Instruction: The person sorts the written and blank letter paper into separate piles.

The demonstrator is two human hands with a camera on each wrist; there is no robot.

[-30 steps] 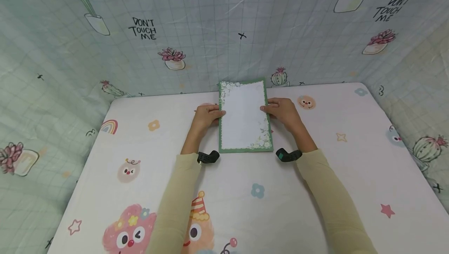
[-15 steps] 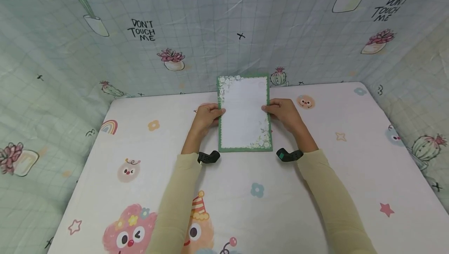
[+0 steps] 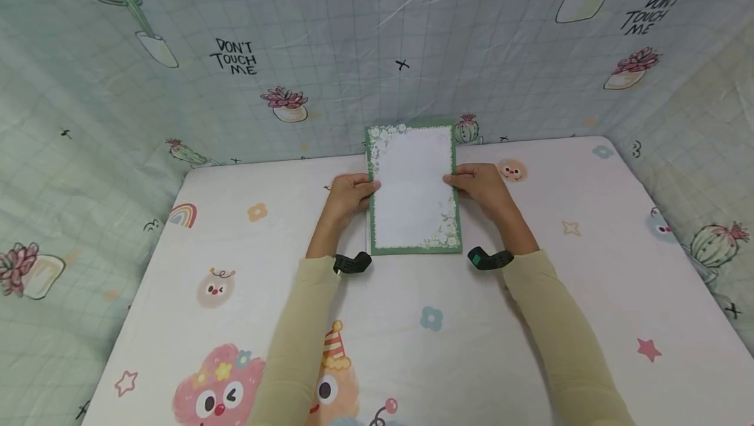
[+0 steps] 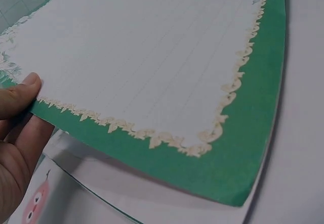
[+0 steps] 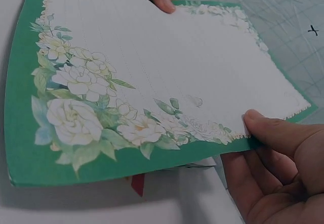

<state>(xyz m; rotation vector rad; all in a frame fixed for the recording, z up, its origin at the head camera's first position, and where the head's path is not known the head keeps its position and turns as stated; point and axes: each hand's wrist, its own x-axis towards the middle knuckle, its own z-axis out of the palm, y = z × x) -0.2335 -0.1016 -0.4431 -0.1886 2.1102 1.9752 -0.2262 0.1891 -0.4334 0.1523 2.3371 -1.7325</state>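
A sheet of letter paper (image 3: 412,187) with a green border, white printed flowers and faint ruled lines is held between both hands in the head view. My left hand (image 3: 347,195) pinches its left edge, thumb on top and fingers beneath. On the right edge, my right hand (image 3: 482,187) pinches the same way, as the right wrist view also shows with the hand (image 5: 283,168) at the paper's side. Below the raised sheet, the left wrist view shows another pale sheet (image 4: 101,171) with a thin green edge. How many sheets lie there is hidden.
The white table cover (image 3: 389,360) carries printed cartoon faces, flowers and stars. A patterned cloth (image 3: 353,33) hangs behind the table and along both sides. Black wrist cameras (image 3: 352,262) sit on both wrists.
The letter paper's upper edge has risen a little, and the sheet has shifted slightly right with the right hand. A pale strip now shows along its lower left side. Both hands keep their pinch.
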